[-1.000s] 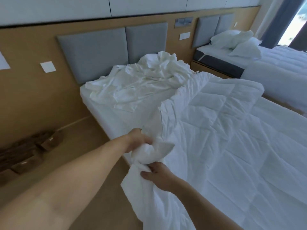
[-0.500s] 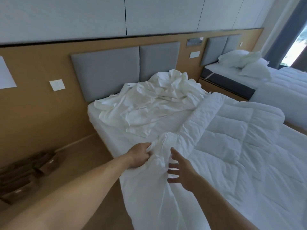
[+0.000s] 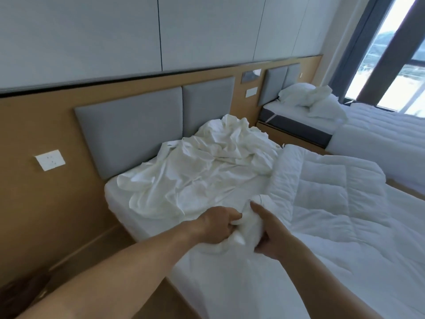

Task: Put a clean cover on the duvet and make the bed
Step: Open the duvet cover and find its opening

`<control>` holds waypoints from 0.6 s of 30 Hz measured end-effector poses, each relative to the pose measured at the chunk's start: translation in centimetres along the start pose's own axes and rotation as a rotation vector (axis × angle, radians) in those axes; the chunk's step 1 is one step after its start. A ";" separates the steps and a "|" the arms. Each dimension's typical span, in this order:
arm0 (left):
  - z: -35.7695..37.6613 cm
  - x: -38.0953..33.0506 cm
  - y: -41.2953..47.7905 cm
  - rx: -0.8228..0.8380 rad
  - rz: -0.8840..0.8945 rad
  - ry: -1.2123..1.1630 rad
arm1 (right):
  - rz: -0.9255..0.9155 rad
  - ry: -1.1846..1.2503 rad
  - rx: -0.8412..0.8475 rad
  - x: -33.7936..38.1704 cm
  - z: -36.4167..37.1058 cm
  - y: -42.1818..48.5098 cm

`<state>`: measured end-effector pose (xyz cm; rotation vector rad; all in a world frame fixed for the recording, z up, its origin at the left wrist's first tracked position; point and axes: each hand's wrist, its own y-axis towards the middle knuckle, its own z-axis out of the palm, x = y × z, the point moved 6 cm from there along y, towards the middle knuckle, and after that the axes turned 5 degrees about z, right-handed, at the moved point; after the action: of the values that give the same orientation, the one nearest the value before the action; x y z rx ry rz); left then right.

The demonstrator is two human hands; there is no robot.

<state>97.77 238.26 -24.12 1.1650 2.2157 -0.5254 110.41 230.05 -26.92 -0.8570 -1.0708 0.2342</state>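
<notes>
The left hand (image 3: 218, 224) and right hand (image 3: 269, 236) were both closed around a bunched white corner between them, seemingly the near corner of the duvet (image 3: 333, 203). Its bare quilted spread lay to their right. The cover (image 3: 207, 171) sat crumpled beyond them on the bed (image 3: 115, 196). By that, covering had barely begun; spreading and tidying remained.
</notes>
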 end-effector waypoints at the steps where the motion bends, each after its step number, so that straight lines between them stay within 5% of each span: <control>1: 0.0 -0.2 1.0 0.065 0.024 0.002 | -0.009 -0.014 -0.082 0.8 -0.4 1.1; 8: -2.6 5.6 5.7 0.296 -0.213 -0.340 | -0.049 0.038 -0.287 4.2 0.7 7.7; 14: -10.1 8.9 12.2 0.080 -0.205 -0.653 | -0.383 0.129 -0.243 13.9 4.8 9.7; 18: -12.0 11.6 16.0 0.242 -0.228 -0.743 | -0.514 -0.198 -0.326 18.5 6.8 12.4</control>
<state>102.22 260.96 -23.73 0.6587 1.6584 -1.1354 116.52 251.96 -21.89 -0.8258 -1.5026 -0.3008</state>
